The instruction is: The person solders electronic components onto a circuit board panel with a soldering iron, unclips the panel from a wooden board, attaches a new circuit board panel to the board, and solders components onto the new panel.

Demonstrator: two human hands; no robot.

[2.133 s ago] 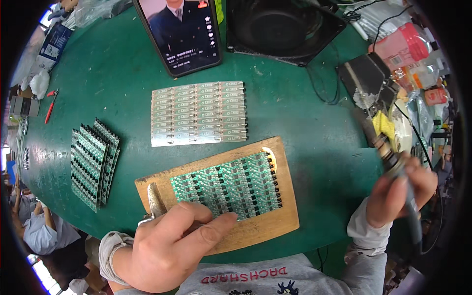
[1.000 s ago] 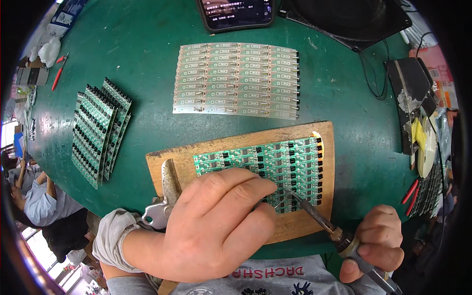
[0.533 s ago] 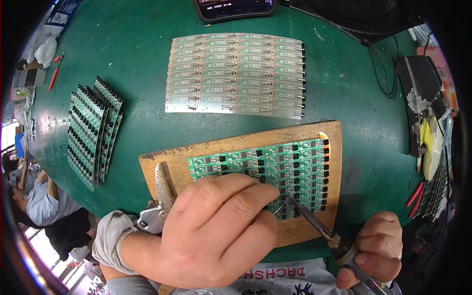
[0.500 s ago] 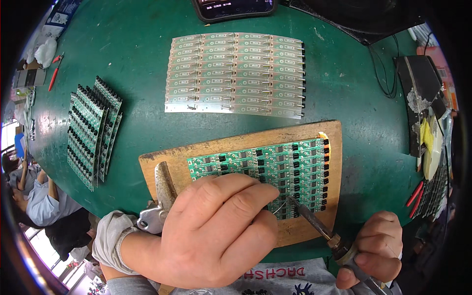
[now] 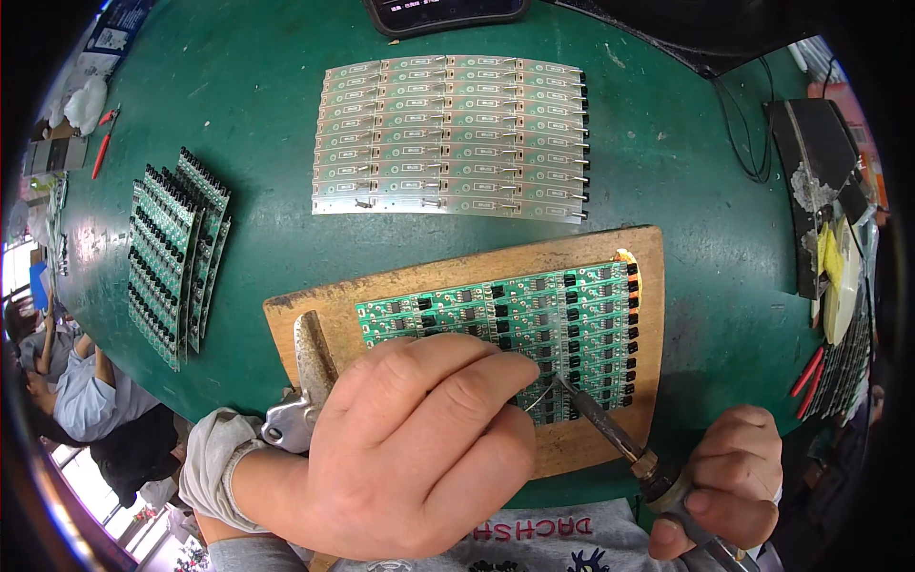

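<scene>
My right hand (image 5: 732, 481) is closed around the handle of a soldering iron (image 5: 610, 427). The iron's dark tip reaches down onto a green circuit board panel (image 5: 519, 315) bearing rows of black components. Over the panel's lower left part, my left hand (image 5: 429, 439) pinches a thin solder wire (image 5: 541, 395) whose end meets the iron tip. The panel lies on a wooden board (image 5: 457, 264). A metal clamp (image 5: 310, 381) sits on that board's left end, partly behind my left hand. My left palm and fingers hide the panel's lower left corner.
Another panel (image 5: 448, 138) lies flat beyond the wooden board. Several stacked panels (image 5: 167, 257) lean at the left, near red-handled pliers (image 5: 103, 145). A phone (image 5: 443, 11) is at the far edge. Red-handled tools (image 5: 808, 377) and a black box (image 5: 805, 191) stand right. Other people (image 5: 95, 391) sit at left.
The iron tip and the wire end have shifted very slightly up and left together. The whole view has moved a little, so the panels and wooden board sit slightly higher and further left.
</scene>
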